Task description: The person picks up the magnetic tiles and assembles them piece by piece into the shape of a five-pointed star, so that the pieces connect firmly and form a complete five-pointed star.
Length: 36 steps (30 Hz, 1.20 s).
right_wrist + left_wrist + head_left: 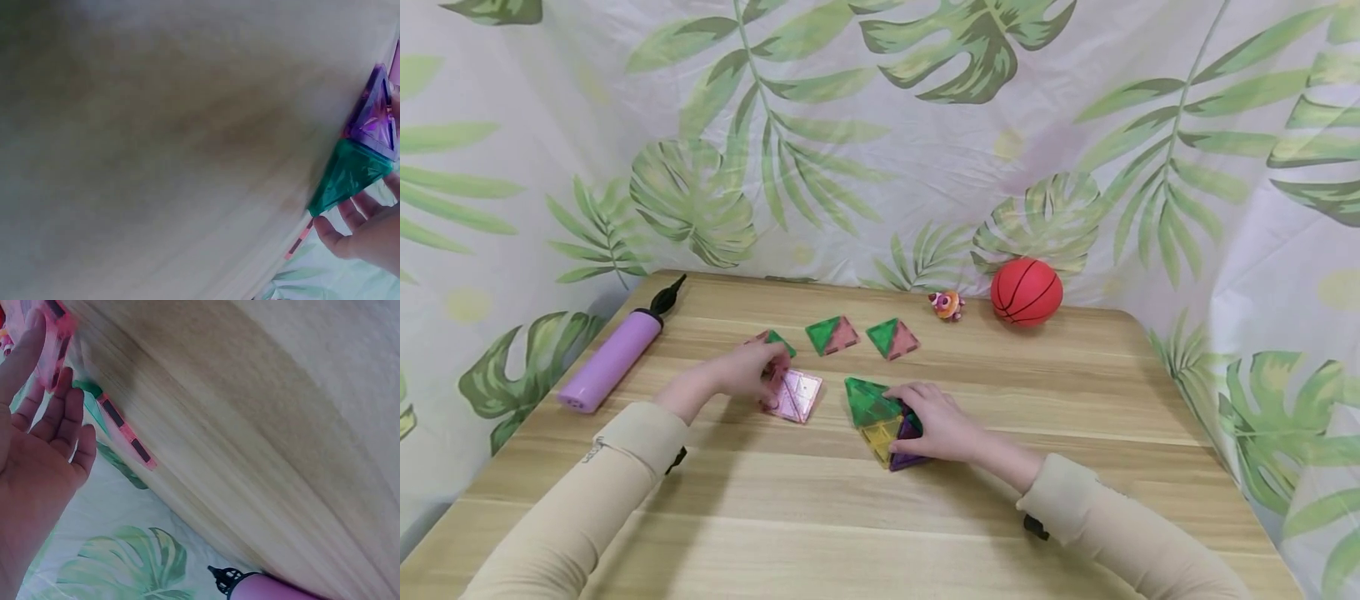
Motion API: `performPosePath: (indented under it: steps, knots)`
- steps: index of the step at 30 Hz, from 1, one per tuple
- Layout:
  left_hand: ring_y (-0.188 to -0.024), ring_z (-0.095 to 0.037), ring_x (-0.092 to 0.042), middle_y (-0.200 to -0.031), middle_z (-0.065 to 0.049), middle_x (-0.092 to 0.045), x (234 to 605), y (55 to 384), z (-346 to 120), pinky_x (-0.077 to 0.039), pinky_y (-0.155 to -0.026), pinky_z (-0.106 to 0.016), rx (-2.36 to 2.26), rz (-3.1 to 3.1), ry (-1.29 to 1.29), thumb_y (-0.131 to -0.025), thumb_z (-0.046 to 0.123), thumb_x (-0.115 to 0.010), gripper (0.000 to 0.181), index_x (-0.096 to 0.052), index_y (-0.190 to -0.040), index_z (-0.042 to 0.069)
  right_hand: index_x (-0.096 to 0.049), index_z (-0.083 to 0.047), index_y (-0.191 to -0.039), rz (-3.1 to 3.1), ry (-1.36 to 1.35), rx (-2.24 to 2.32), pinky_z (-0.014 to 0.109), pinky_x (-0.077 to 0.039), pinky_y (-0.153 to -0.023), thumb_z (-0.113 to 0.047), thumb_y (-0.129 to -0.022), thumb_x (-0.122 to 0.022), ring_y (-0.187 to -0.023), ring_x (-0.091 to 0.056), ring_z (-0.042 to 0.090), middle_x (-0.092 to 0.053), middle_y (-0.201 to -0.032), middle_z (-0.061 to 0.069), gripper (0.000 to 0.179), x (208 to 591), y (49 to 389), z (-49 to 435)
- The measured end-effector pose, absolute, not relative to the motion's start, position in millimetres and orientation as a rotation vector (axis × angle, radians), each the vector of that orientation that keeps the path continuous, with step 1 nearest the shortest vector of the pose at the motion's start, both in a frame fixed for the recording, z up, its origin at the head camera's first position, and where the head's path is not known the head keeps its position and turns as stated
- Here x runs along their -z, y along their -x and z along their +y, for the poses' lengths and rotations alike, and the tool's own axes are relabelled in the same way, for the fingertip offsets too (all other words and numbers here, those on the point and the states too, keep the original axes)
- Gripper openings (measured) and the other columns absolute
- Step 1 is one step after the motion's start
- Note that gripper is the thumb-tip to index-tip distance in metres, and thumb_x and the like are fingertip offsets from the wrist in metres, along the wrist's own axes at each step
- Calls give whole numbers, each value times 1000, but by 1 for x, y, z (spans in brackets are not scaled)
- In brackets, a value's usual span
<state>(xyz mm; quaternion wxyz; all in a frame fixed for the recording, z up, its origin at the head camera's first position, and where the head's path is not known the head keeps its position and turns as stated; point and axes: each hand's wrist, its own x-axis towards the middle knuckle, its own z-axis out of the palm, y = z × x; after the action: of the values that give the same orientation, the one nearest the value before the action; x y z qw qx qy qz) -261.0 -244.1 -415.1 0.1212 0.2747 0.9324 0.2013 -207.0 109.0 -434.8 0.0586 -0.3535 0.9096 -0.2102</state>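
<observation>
At the near side of the bare part of the table (850,542), the right hand (936,425) curves its fingers round a green, yellow and purple shape (872,408), the thumb at the near edge and the other fingers over the far side. A light grip serves best here: squeezing hard could fold the panels at their seams.

A little farther off and to the left, the left hand (748,371) pinches a pink piece (799,393) by its left side, thumb and fingertips partly closed about it. The pink piece sits just beside the coloured shape, with a gap between them. Dark strips in its rim look like magnets, so it pays to hold it level, turn it slowly and square its edges before they near any others.

Beyond lie three green-and-pink pairs, the left pair (781,342) partly behind the left hand, then the middle pair (832,335) and the right pair (892,338); the left wrist should clear them. The purple pump (613,362) lies well to the left. Farthest back are a small toy (947,306) and a red ball (1027,292).
</observation>
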Motion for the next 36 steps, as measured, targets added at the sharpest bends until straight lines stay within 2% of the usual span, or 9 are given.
performPosePath:
  steps: [3,6,8,12,20,24,29,32,36]
  knots:
    - [-82,-20,-56,-87,-4,-59,415,264,-246,-40,-98,-48,-681,2672,-776,-74,9,-78,33,-57,-98,3,-46,-17,-136,2726,1133,664,51,-34,-102,-42,-76,-76,-126,-41,27,-50,-135,9,71,435,210,111]
    - [-81,-14,-57,-88,-4,-62,415,266,-249,-49,-80,-38,-730,2661,-729,-81,10,-73,24,-62,-101,1,-48,-13,-134,2675,1211,714,49,-34,-103,-38,-75,-77,-124,-42,27,-52,-134,7,70,436,214,114]
    - [-83,-14,-57,-90,-4,-63,416,268,-251,-49,-80,-36,-751,2667,-703,-84,12,-70,20,-65,-102,2,-49,-11,-133,2639,1260,752,49,-34,-103,-36,-76,-77,-124,-42,28,-51,-133,8,68,437,216,116]
    - [-83,-16,-55,-94,-6,-63,415,270,-254,-47,-74,-33,-871,2635,-617,-89,16,-65,15,-66,-100,5,-49,-16,-134,2596,1287,763,51,-32,-104,-36,-78,-75,-126,-39,28,-47,-135,8,65,438,220,122]
    - [-75,-16,-53,-92,-11,-61,404,273,-250,-50,-63,-36,-1145,2522,-490,-94,19,-59,22,-61,-107,2,-50,-22,-136,2515,1338,732,48,-30,-106,-33,-79,-75,-129,-36,23,-46,-136,4,64,435,224,126]
    - [-80,-20,-55,-94,-10,-61,391,276,-237,-51,-68,-37,-1186,2561,-502,-95,23,-58,22,-62,-108,6,-49,-18,-136,2490,1329,822,45,-31,-107,-35,-82,-73,-129,-38,21,-48,-137,2,61,435,227,124]
    - [-86,-19,-60,-97,-9,-65,376,283,-204,-51,-80,-39,-1222,2543,-607,-95,21,-58,22,-64,-109,6,-54,-7,-129,2530,1192,1113,45,-43,-95,-26,-90,-65,-115,-51,28,-58,-126,9,45,427,239,118]
    - [-86,-18,-62,-99,-9,-67,369,284,-180,-52,-77,-35,-1216,2505,-693,-94,16,-58,20,-65,-109,4,-58,-4,-124,2539,1086,1257,42,-48,-84,-21,-92,-62,-103,-57,27,-63,-116,12,36,418,250,111]
    - [-86,-16,-62,-99,-9,-68,364,283,-151,-51,-73,-29,-1216,2479,-782,-93,11,-59,20,-63,-109,1,-62,-3,-117,2527,992,1345,36,-50,-80,-16,-93,-60,-93,-60,21,-67,-106,11,28,408,261,103]
